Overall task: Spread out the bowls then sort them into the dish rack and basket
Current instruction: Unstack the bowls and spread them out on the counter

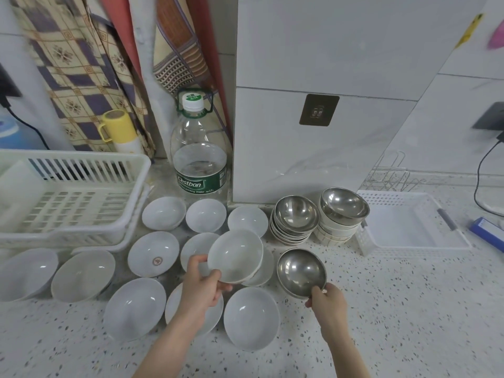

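My left hand [203, 285] grips the near rim of a white bowl [235, 255], held tilted above the counter over other bowls. My right hand [326, 298] pinches the rim of a steel bowl [301, 271], also lifted. Several white bowls [152, 253] lie spread in rows over the speckled counter. Two stacks stand by the wall: one [296, 218] and another [342, 211], each topped by a steel bowl. The cream dish rack [73, 197] sits at the left. The white perforated basket [409, 222] sits at the right.
A large water bottle [200, 156] stands behind the bowls beside a white pillar. A yellow mug [117, 126] is behind the rack. A wire rack [392, 178] and a cable lie behind the basket; a blue object [488, 231] is at the right edge.
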Available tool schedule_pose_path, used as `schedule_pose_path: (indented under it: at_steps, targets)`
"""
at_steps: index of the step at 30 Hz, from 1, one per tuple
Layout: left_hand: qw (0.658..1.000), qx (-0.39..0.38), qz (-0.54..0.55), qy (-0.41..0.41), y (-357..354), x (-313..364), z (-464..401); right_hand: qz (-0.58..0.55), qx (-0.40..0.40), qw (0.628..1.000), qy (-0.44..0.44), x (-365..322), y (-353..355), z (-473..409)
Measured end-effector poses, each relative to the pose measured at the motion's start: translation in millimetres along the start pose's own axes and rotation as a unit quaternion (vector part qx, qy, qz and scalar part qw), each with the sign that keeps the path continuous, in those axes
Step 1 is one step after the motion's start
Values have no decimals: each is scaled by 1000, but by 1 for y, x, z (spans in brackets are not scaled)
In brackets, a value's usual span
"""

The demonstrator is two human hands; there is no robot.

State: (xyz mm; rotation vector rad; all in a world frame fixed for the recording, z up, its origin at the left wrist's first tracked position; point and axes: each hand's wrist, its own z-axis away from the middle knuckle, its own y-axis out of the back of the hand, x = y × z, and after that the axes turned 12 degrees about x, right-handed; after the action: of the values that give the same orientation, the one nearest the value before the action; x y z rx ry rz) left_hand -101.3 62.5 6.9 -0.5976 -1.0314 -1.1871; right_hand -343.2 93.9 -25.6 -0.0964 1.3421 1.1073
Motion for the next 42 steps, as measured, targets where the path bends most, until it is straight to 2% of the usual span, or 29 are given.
schedule_pose_path:
  at_steps: [8, 15, 20, 26, 30, 33, 37, 42]
  targets:
    - [1000, -17, -24, 3, 9, -4, 11, 11, -13, 1000, -24, 4, -16, -18]
    - [995, -73, -74, 2, 15, -7, 21, -78, -22, 994, -75, 17, -15, 2]
    - [984, -133, -117, -15, 6, -8, 32, -78, -30, 994, -70, 24, 5, 42]
    - [954, -208, -200, -86, -12, -20, 51, -115, -51, 991, -36, 26, 29, 95]
    - [942, -239, -209, -111, -19, -31, 63, -89, -38, 995, 9, 32, 40, 113]
    - [935, -252, -211, -136, -24, -36, 70, -78, -19, 997, -2, 39, 46, 112]
    - [919, -286, -245, -119, -35, -40, 74, -64, -20, 997, -30, 54, 52, 97]
    - [878, -336, -319, -122, -56, -45, 78, -35, -48, 998, -19, 62, 65, 67]
